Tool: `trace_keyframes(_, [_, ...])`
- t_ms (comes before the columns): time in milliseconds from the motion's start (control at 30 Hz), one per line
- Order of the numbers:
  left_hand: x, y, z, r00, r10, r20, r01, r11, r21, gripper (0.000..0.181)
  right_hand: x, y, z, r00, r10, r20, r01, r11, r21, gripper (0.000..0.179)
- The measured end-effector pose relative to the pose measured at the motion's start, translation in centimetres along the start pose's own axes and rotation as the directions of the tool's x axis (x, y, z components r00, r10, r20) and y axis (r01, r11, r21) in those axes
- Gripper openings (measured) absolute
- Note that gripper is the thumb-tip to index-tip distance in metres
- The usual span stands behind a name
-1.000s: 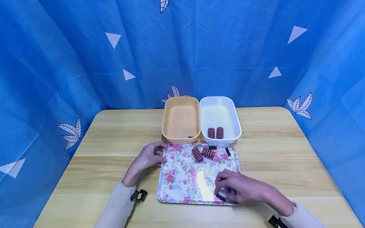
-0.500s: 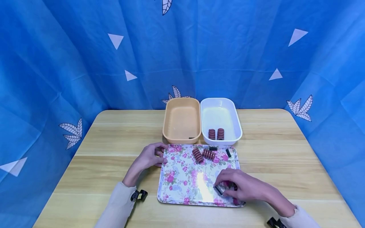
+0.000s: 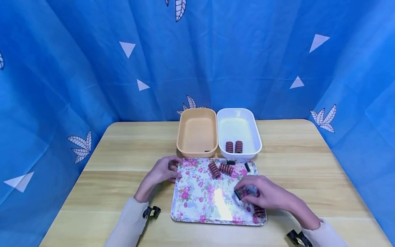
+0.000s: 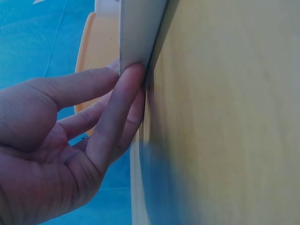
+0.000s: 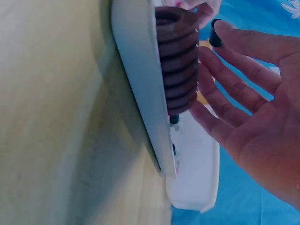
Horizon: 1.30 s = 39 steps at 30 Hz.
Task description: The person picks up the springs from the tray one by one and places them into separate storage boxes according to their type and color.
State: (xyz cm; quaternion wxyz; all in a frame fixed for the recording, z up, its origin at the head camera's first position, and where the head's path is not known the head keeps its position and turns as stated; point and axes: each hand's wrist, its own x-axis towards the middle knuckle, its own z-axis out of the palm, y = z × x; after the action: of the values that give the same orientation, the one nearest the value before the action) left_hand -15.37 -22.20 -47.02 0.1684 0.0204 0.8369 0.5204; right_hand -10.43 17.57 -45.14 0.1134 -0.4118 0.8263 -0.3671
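Note:
My right hand (image 3: 262, 192) pinches a small black spring (image 3: 238, 195) between thumb and fingertips above the right part of a floral tray (image 3: 194, 214). In the right wrist view the spring's dark end (image 5: 215, 33) shows at the thumb tip. Close under this hand a thick reddish-brown spring (image 5: 180, 61) lies by the tray's edge, partly covered in the head view. My left hand (image 3: 165, 170) grips the tray's left rim, with thumb and fingertips at the edge (image 4: 136, 35). Toward the tray's back lie two brown springs (image 3: 214, 169) and two black springs (image 3: 230, 162).
Behind the tray stand an orange bin (image 3: 197, 132) with a small dark spring (image 3: 207, 151) inside and a white bin (image 3: 236, 123) with two brown springs (image 3: 238, 146). Both bins sit side by side on the wooden table (image 3: 132, 144). A blue curtain (image 3: 247, 68) surrounds the table.
My right hand has lifted the black spring from the tray's front right and moved it away from me, uncovering part of a brown spring. The left hand stays at the rim.

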Motion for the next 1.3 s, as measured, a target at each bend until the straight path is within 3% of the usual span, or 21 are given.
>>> trace_keyframes(333, [0.1, 0.0, -0.3, 0.999, -0.025, 0.025, 0.025, 1.000, 0.019, 0.046, 0.4, 0.0, -0.8, 1.000, 0.004, -0.022, -0.004, 1.000, 0.008, 0.026])
trace_keyframes(567, [-0.1, -0.4, -0.3, 0.999, -0.010, 0.039, 0.010, 1.000, 0.001, 0.048, 0.9, 0.0, -1.3, 0.994, -0.048, -0.102, 0.049, 0.999, 0.007, 0.036])
trace_keyframes(800, [0.0, -0.2, 0.0, 1.000, -0.012, 0.012, 0.012, 1.000, 0.017, 0.048, 1.6, 0.4, -1.9, 0.984, -0.080, -0.157, 0.081, 0.997, 0.001, 0.038])
trace_keyframes(1300, [-0.3, -0.4, -0.2, 1.000, -0.009, 0.028, 0.009, 1.000, 0.019, 0.051, 3.0, 0.0, -3.3, 0.973, 0.010, -0.229, -0.002, 0.999, 0.035, 0.033])
